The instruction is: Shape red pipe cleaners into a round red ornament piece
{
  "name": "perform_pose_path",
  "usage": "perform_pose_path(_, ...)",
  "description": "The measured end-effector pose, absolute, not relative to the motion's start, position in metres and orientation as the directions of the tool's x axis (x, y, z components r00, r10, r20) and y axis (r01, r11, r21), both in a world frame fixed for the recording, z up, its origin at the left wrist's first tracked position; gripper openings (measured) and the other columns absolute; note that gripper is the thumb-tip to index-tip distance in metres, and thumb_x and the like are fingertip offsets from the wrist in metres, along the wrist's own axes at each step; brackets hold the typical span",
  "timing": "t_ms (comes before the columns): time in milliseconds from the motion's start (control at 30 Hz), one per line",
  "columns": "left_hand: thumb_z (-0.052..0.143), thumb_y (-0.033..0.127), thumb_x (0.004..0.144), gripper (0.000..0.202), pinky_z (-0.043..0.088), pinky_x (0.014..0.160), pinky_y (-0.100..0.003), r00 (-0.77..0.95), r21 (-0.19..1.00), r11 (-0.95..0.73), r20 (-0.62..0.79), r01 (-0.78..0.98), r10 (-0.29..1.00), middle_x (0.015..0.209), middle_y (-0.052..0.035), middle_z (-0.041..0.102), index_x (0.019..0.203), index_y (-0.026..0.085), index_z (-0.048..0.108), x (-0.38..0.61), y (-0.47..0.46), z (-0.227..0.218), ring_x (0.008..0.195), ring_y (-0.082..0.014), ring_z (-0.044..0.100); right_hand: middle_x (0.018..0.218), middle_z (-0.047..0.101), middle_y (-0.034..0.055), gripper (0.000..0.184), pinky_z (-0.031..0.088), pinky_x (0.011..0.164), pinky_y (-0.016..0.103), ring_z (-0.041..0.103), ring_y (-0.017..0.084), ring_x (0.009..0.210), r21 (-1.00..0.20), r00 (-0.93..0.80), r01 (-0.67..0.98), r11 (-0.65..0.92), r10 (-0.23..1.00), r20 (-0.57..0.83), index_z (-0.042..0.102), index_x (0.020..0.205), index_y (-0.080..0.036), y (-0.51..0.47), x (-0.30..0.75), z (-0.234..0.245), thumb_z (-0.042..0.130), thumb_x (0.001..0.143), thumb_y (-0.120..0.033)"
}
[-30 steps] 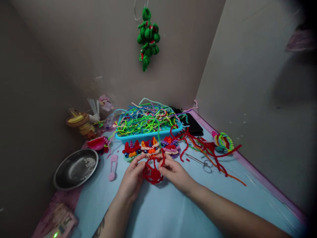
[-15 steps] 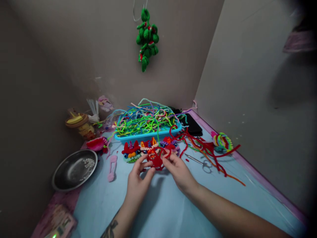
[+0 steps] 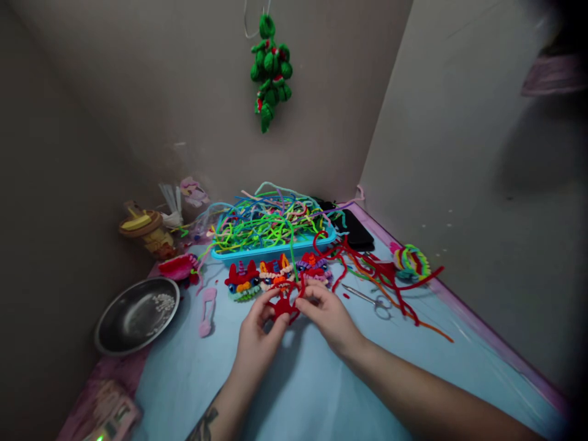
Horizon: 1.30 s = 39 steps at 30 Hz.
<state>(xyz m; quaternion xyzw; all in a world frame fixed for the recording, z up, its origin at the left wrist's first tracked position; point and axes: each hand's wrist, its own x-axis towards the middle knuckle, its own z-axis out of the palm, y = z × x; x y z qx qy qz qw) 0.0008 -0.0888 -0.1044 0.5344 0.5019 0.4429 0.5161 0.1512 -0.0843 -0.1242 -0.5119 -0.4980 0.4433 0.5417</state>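
Between my hands is a red fuzzy piece (image 3: pixel 283 304) with a solid middle and thin loops of red pipe cleaner around it. My left hand (image 3: pixel 263 318) pinches its left and lower side between thumb and fingers. On its right, my right hand (image 3: pixel 324 309) pinches a thin red loop or strand; the fingertips partly hide it. Just beyond stand several small colourful pipe-cleaner figures: one with a red top (image 3: pixel 242 280), one with orange points (image 3: pixel 275 269), one with purple parts (image 3: pixel 314 268).
Behind is a blue tray (image 3: pixel 271 252) heaped with pipe cleaners. Scissors (image 3: pixel 367 301) lie at right beside loose red pipe cleaners (image 3: pixel 395 285) and a black phone-like slab (image 3: pixel 358 229). At left are a metal bowl (image 3: pixel 122 327), a pink hair clip (image 3: pixel 207 312) and a lidded cup (image 3: pixel 149 233).
The red piece has turned and shifted slightly left and down in my hands. My right fingers have moved a little left along with it. The surroundings look the same.
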Motion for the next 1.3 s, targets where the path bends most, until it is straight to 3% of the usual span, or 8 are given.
perform_pose_path(267,0.071,0.023,0.068,0.053,0.045,0.086,-0.031,0.103,0.998,0.056,-0.053,-0.018,0.993,0.112,-0.0106,0.065,0.119,0.019,0.057,0.001,-0.090,-0.103,0.100,-0.0243,0.060,0.096,0.050,0.0036,0.017,0.040,0.082,0.029,0.051,0.018,0.092,-0.992,0.053,0.060,0.113,0.992,0.116,0.055,0.061,-0.019,-0.087,0.149,-0.117,0.061,0.073,-0.029)
perform_pose_path(600,0.074,0.023,0.064,0.043,0.046,0.088,-0.031,0.075,0.999,0.024,-0.027,0.038,0.997,0.110,-0.0081,0.067,0.107,0.019,0.067,-0.001,-0.090,-0.101,0.102,-0.0248,0.060,0.098,0.051,0.0050,0.010,0.041,0.086,0.029,0.050,0.020,0.099,-0.976,0.063,0.148,0.158,0.984,0.169,0.061,0.065,-0.019,-0.090,0.149,-0.117,0.061,0.074,-0.025)
perform_pose_path(700,0.074,0.025,0.065,0.043,0.046,0.088,-0.032,0.048,0.999,0.039,-0.040,0.024,0.998,0.109,-0.0082,0.068,0.107,0.020,0.067,-0.002,-0.089,-0.103,0.099,-0.0243,0.061,0.105,0.051,0.0058,0.005,0.040,0.089,0.031,0.049,0.021,0.105,-0.968,0.094,0.150,0.200,0.972,0.215,0.062,0.078,-0.021,-0.090,0.150,-0.121,0.060,0.074,-0.024)
perform_pose_path(833,0.075,0.024,0.063,0.045,0.048,0.083,-0.032,0.068,0.992,0.102,-0.097,-0.070,0.993,0.107,-0.0087,0.069,0.107,0.019,0.066,-0.003,-0.088,-0.100,0.095,-0.0241,0.063,0.105,0.056,0.0062,0.024,0.042,0.088,0.035,0.052,0.020,0.102,-0.977,0.150,0.023,0.214,0.965,0.215,0.055,0.101,-0.023,-0.086,0.154,-0.127,0.056,0.078,-0.029)
perform_pose_path(1000,0.076,0.023,0.061,0.043,0.049,0.081,-0.029,0.099,0.982,0.121,-0.107,-0.147,0.989,0.109,-0.0081,0.068,0.104,0.020,0.067,-0.004,-0.088,-0.098,0.095,-0.0228,0.063,0.090,0.061,0.0027,0.022,0.046,0.080,0.032,0.057,0.018,0.086,-0.971,0.008,-0.206,0.117,0.993,0.118,0.056,0.091,-0.023,-0.082,0.158,-0.124,0.063,0.075,-0.035)
perform_pose_path(1167,0.074,0.024,0.065,0.043,0.049,0.082,-0.028,0.149,0.983,0.116,-0.095,-0.140,0.984,0.110,-0.0076,0.067,0.107,0.020,0.065,-0.006,-0.088,-0.098,0.097,-0.0220,0.063,0.081,0.060,-0.0001,0.029,0.046,0.072,0.028,0.057,0.015,0.077,-0.963,-0.068,-0.267,0.043,0.996,0.064,0.056,0.094,-0.023,-0.084,0.159,-0.120,0.068,0.071,-0.035)
perform_pose_path(1300,0.075,0.026,0.064,0.046,0.049,0.082,-0.031,0.167,0.984,0.117,-0.094,-0.135,0.981,0.108,-0.0100,0.068,0.109,0.018,0.064,-0.006,-0.089,-0.098,0.097,-0.0248,0.063,0.074,0.058,-0.0025,0.026,0.044,0.067,0.025,0.057,0.013,0.070,-0.958,-0.104,-0.288,0.014,0.993,0.046,0.054,0.085,-0.022,-0.084,0.160,-0.117,0.071,0.069,-0.033)
